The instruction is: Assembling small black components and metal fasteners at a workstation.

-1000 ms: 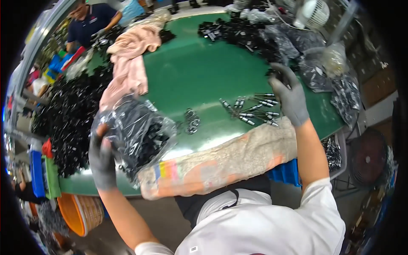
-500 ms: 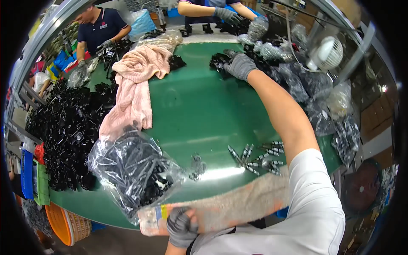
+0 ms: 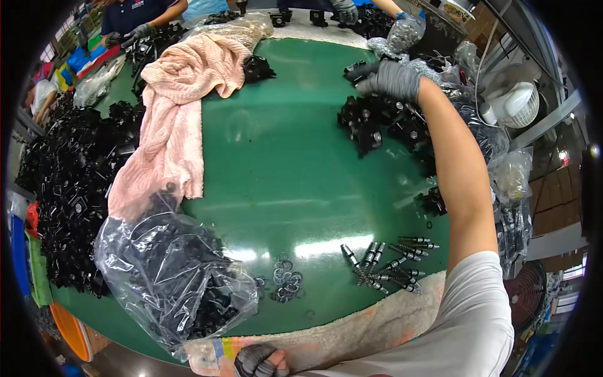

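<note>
The step in hand looks like a reach into the black plastic parts (image 3: 361,125) heaped along the far right of the green worktop (image 3: 282,169). The right hand (image 3: 392,80), in a grey glove, is at the far end of an outstretched arm, palm down, with its fingers bent toward a dark piece just beyond their tips; whether they are closed on it or only touching it, I cannot tell. The heap lies directly below this hand and spreads to its right, with bagged stock further right. Well nearer than the right hand are a loose fan of spring-fitted metal shafts (image 3: 377,257) and, to the left of those, a small cluster of metal rings (image 3: 286,283). The left hand (image 3: 260,361), also gloved, is curled in a loose fist over the pale cloth (image 3: 352,333) at the near edge; I cannot tell if anything is inside it. Just up and left of that hand sits a clear plastic bag (image 3: 163,270) with black pieces inside, and beyond it a pink towel (image 3: 173,81). As I judge it, the next move calls for a fingertip pinch that frees one piece without dragging its tangled neighbours along.
</note>
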A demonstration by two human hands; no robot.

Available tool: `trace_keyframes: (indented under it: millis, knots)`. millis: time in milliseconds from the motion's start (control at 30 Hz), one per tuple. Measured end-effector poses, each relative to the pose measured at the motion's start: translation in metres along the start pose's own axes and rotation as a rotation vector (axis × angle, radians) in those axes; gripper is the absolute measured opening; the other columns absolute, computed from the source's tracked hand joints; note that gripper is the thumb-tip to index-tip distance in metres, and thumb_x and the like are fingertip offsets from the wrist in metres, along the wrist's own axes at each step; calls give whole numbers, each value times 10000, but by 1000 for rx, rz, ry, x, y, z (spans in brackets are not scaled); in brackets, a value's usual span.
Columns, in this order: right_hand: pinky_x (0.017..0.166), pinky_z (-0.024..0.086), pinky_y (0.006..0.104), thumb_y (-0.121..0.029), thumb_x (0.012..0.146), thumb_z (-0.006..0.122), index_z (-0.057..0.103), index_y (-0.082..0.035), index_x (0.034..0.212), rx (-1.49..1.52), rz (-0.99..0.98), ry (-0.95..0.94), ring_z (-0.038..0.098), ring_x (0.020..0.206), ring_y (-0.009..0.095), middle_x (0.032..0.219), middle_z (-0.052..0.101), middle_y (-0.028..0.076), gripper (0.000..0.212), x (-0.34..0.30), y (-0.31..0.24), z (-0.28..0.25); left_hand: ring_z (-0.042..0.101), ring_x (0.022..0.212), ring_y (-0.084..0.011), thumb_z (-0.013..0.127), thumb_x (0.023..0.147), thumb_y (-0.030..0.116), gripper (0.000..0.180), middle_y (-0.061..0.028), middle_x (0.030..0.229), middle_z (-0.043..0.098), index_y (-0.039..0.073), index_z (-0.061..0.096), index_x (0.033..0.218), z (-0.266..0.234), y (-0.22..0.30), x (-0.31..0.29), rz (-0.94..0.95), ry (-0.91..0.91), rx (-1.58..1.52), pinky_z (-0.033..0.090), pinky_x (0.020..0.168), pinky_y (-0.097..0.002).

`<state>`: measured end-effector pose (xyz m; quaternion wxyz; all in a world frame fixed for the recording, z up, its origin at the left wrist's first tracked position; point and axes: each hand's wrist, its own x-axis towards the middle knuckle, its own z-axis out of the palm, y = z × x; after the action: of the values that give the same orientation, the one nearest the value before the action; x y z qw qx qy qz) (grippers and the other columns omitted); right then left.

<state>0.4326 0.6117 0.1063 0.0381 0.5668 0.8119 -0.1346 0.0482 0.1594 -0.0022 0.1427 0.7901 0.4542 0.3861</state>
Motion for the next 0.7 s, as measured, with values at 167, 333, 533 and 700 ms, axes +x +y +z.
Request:
trace_keyframes:
  millis: [167, 333, 533, 700]
  knots:
    - [999, 479, 408, -370, 813, 729, 353, -184, 1525, -82, 361, 274, 609, 1172, 344, 1366, 571, 207, 827, 69, 40, 27, 611, 787, -313, 676, 846, 137, 166, -127, 939, 606, 82, 647, 1000, 5, -4, 2, -21, 3, 1, 510, 721, -432]
    - [952, 500, 413, -384, 730, 740, 567, -124, 1368, -282, 394, 113, 634, 1111, 313, 1250, 646, 182, 711, 79, 56, 43, 611, 785, -306, 680, 843, 137, 171, -121, 929, 606, 81, 649, 1001, 9, -11, -5, -42, -9, -59, 508, 722, -432]
    - [898, 521, 397, -316, 772, 713, 722, -111, 1135, -170, 227, 60, 677, 962, 322, 1005, 721, 176, 417, -11, 14, 54, 615, 794, -304, 685, 840, 115, 175, -114, 933, 608, 79, 651, 1008, 5, 5, -9, -11, 3, 22, 498, 779, -433]
    - [837, 537, 390, -282, 750, 677, 772, -89, 954, -189, 135, 60, 691, 859, 313, 910, 729, 171, 296, -90, -6, 62, 585, 755, -286, 661, 875, 195, 149, -114, 848, 606, 78, 644, 966, 15, 19, -42, -157, 44, -74, 479, 712, -401]
